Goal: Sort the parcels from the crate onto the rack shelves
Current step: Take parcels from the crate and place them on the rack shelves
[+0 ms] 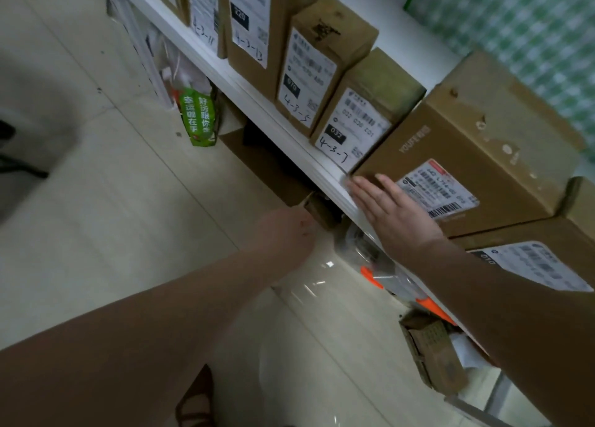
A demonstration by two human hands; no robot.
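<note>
The open right hand (394,212) lies flat on the big box (467,156); it looks stiff and heavy, so push its front low; I cannot tell the left hand's (283,233) grip.

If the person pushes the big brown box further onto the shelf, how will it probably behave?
The big brown box looks like stiff cardboard, so it should probably slide rather than bend. Its wide base makes tipping unlikely. The right hand lies flat on its front near one corner, so it may turn slightly.

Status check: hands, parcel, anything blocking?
Right hand open, flat against large brown cardboard box on white shelf. Left hand holds small brown parcel. Nothing blocking.
</note>
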